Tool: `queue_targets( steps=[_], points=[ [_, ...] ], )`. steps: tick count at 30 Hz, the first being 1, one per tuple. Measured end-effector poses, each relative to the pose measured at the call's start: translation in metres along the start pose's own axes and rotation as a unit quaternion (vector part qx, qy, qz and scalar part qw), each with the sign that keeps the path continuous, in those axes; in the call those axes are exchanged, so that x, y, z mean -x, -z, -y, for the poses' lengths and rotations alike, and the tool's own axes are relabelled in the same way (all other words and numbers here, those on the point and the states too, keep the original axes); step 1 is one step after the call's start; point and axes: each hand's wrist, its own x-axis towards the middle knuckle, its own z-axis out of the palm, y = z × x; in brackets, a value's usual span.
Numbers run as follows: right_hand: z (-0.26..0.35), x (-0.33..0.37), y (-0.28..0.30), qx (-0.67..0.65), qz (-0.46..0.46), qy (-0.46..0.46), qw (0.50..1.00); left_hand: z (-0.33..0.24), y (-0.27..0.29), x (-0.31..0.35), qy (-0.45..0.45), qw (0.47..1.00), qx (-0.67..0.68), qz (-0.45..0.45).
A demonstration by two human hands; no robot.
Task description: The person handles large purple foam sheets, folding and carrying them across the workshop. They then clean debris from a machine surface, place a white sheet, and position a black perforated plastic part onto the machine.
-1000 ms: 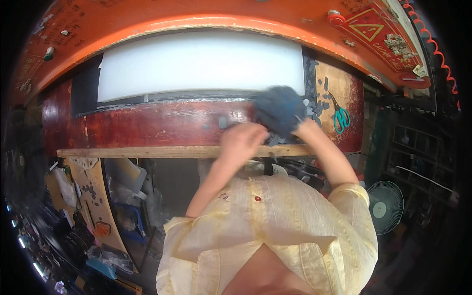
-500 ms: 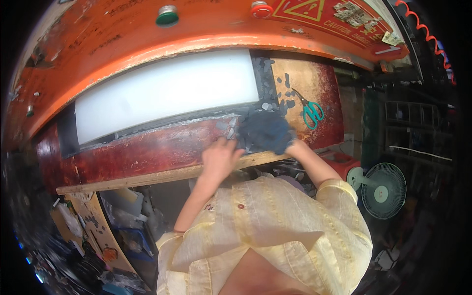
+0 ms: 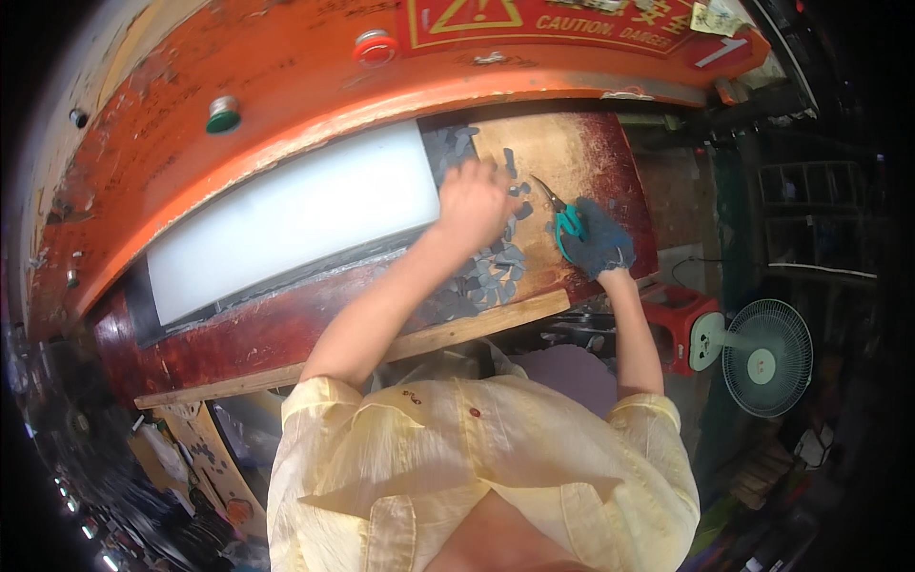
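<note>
My right hand (image 3: 604,238), in a dark blue glove, closes around the teal handles of a pair of scissors (image 3: 569,223). Their dark blades point away to the far left over the tan board (image 3: 548,143). My bare left hand (image 3: 477,205) reaches palm-down over the small dark grey pieces (image 3: 503,267), its fingers extended and somewhat blurred. More grey pieces lie around its fingertips and below its wrist. What is beneath the palm is hidden.
A white slab (image 3: 295,219) lies left of the pieces on the worn red bench (image 3: 257,353). An orange machine panel (image 3: 286,76) with a green button (image 3: 223,114) and a red button (image 3: 375,48) overhangs the far side. A fan (image 3: 765,357) stands right, beside a red stool (image 3: 672,324).
The gloved right hand has moved right from the grey pieces to the scissors. My left hand has gone farther out, over the pieces. The whole view has shifted.
</note>
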Motion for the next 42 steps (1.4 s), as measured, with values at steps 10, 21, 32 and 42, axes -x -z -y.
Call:
queue_targets(
  steps=[10,21,32,42],
  points=[
    [-0.078,0.053,-0.021,-0.447,-0.097,-0.127,0.88,0.028,-0.053,-0.089,0.242,0.964,-0.059,0.093],
    [-0.042,-0.003,0.003,-0.285,-0.084,0.008,0.955,-0.066,-0.037,0.025,-0.026,0.99,0.136,0.019],
    [0.004,-0.052,0.015,-0.149,-0.001,0.074,0.986,-0.06,-0.049,0.056,0.038,0.991,-0.124,0.028],
    [0.091,-0.145,-0.026,-0.112,0.133,0.146,0.974,-0.052,0.004,0.113,0.054,0.986,0.146,-0.059]
  ],
)
